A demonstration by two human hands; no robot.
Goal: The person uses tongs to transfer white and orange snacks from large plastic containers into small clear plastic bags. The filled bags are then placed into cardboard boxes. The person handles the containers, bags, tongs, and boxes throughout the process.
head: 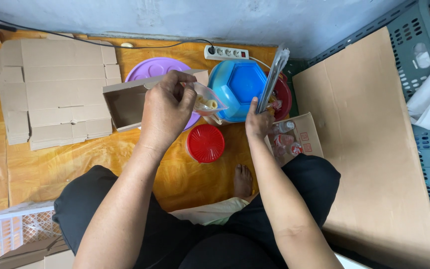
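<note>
Left hand [166,113] is curled tight, pinching the rim of a small clear plastic bag [208,101] that hangs over the open brown cardboard box [125,102], while the right hand [258,121] is closed around long metal tongs [273,77] pointing up past the blue plastic container [239,83]. That bag looks feather-light, limp and slippery, so the rolled rim seems the safest hold, and the tongs look stiff and best held low. The pale contents are hard to make out, and the tong tips blur against the wall.
</note>
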